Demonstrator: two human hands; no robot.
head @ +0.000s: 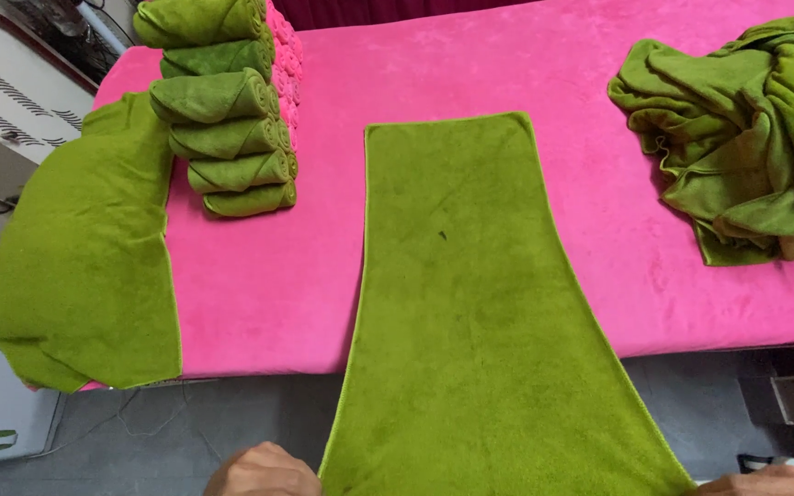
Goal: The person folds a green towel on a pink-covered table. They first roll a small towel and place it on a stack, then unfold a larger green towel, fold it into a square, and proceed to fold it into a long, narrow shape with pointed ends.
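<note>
towel: long green towel [470,303], spread flat, far end on the pink surface [581,101], near end hanging off the front edge toward the person
long axis: runs straight away from the person, near-to-far; far short edge lies about mid-surface, near short edge sits at the bottom of the head view
width: looks wider at the near end, likely just perspective
left hand: left hand [264,473] at the towel's near left corner, touching or just beside the hem; only knuckles show, so I cannot tell if it pinches the cloth or rests by it
right hand: right hand [765,482] at the near right corner, barely in frame; grip cannot be told either
which hand nearer: both about level with the near edge, one per corner; left shows more, neither clearly closer
towel from hands: lies between them and stretches forward, away from the body
sag: unsupported span between surface edge and hands, looks taut rather than drooping
mark: small dark speck on the towel near its middle
rolled stack: rolled green towels [227,110] at far left, well apart from the spread towel
draped towel: another flat green towel [85,248] hanging over the surface's left corner, just beside the rolls
loose pile: crumpled green towels [746,138] at far right, apart from the spread towel
floor: grey floor [186,418] below the front edge
</note>
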